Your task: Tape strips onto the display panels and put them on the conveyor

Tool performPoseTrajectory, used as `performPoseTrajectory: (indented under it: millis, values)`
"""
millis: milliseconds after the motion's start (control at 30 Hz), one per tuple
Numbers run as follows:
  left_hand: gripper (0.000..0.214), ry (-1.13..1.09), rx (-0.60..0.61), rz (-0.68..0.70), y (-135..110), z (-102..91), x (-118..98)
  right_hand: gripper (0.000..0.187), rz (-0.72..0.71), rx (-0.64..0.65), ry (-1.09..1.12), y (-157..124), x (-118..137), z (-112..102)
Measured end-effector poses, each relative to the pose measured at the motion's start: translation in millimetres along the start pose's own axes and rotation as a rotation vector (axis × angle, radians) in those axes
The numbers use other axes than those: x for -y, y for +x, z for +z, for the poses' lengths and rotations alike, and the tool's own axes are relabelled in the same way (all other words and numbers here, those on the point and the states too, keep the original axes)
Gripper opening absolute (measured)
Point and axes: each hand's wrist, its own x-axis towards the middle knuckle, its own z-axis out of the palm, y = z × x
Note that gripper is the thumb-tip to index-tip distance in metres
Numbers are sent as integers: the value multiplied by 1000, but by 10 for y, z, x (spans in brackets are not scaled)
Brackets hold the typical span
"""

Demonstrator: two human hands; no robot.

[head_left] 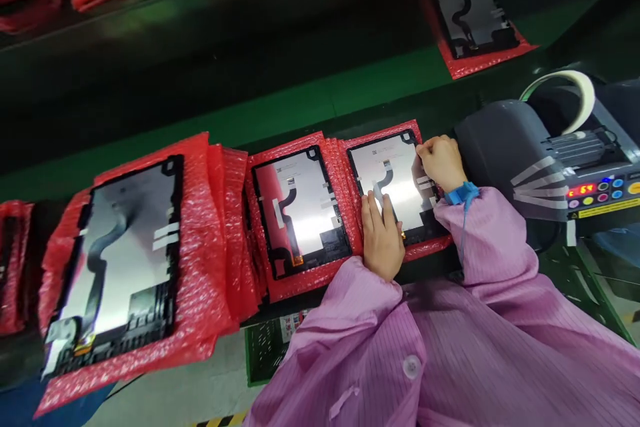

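Observation:
A tablet screen panel (403, 190), its silvery back up, lies on red bubble wrap (425, 250) in front of me. My left hand (384, 240) rests flat on the panel's lower left part, fingers stretched over its dark flex cable (386, 178). At the upper right edge, my right hand (443, 161) has its fingertips pinched together; whatever they hold is hidden. A blue wrist strap (461, 194) circles my right wrist. Short pale tape strips (424, 183) cross the panel's right edge, just below the right fingers.
To the left lie a second screen panel (305, 207) and a larger-looking one (125, 240), both on stacked red wrap. A grey tape dispenser (510, 140) with tape strips on its front stands at right. Another panel (475, 20) lies farther back. A green crate (257, 353) is below.

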Motion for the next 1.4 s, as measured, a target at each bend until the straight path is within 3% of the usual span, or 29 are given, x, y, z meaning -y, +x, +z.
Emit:
performPoseTrajectory:
  millis: [133,233,300,367,467,533,633,733,800,900,1000,1067,1133,1267,1400]
  values:
    - [53,-220,17,-31,15,18,71,12,41,135,506,-5,38,-82]
    - [61,-419,-46,-39,-23,-81,104,45,-14,200,874,-181,132,-257]
    - [75,-555,-154,-70,-74,-210,109,55,-104,171,988,-348,259,-460]
    - [89,-725,-269,-156,-124,-389,112,51,-193,112,1053,-500,437,-688]
    - [93,-1112,-308,-334,-176,-733,167,44,-275,46,1158,-599,768,-886]
    - [78,-1396,-224,-449,-203,-979,267,42,-283,68,1220,-558,996,-819]
    - [52,-1617,-126,-593,-255,-1271,520,40,-211,245,1267,-419,1284,-440]
    - [46,-1566,-256,-641,-302,-1366,833,42,-63,477,1289,-331,1459,24]
    - [60,-1470,-407,-598,-318,-1330,1021,43,1,588,1291,-334,1500,251]
    - [75,-1286,-540,-374,-334,-1236,1205,47,19,614,1349,-388,1462,431]
    - [62,-1060,-603,-63,-369,-1182,1269,53,-37,564,1479,-444,1371,510]
    - [54,-950,-638,48,-409,-1165,1280,53,-68,544,1515,-471,1324,556]
    - [50,-884,-642,-8,-457,-1137,1299,51,-38,508,1479,-486,1308,609]
    - [44,-753,-581,-362,-537,-1036,1373,40,30,451,1272,-485,1389,690]
    - [41,-479,-577,-485,-609,-982,1365,28,-120,296,756,-499,1561,673]
